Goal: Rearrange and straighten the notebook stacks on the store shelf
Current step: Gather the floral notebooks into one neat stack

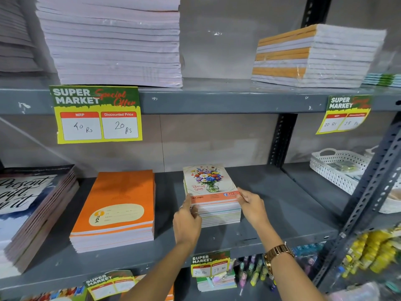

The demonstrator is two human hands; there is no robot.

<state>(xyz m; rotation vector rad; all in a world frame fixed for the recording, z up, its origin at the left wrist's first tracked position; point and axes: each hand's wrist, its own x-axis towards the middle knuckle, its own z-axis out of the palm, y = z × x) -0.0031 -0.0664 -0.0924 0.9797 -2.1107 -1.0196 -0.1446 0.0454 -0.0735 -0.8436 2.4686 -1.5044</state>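
Gripping the floral notebook stack point(211, 196) at its near corners, the left hand point(187, 222) curls its fingers against the left edge and the right hand point(252, 206) pinches the right corner. It sits mid-shelf point(271, 213), right of the orange notebook stack point(118, 207), well apart.

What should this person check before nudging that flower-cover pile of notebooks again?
1. Both hands on the pile: ok. Left hand grips the front-left corner of the floral notebook stack; right hand holds the front-right corner.
2. Stack edges flush: not ok, the layers look slightly staggered.
3. Free shelf space to the right: ok.
4. Gap to the orange notebook stack: ok, they stand apart.
5. Stack square to the shelf's front edge: not ok, it sits slightly turned.
6. Back edge against the wall: cannot tell.
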